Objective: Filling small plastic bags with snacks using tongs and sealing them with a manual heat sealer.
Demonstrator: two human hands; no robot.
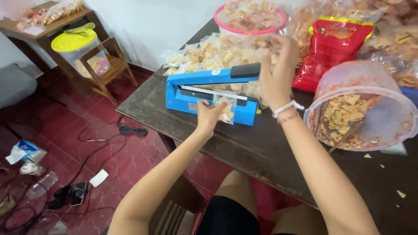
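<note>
Sealing a chip bag on the blue sealer

Head view: left hand (210, 115) pinches the small bag (227, 109) at the sealer (212, 93); keep its mouth flat. Right hand (277, 69), fingers curled loosely around nothing, hovers just past the lever (245, 70).

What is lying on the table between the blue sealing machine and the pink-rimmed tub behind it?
In the head view, a pile of small clear bags of chips lies between the blue sealing machine and the pink-rimmed tub.
</note>
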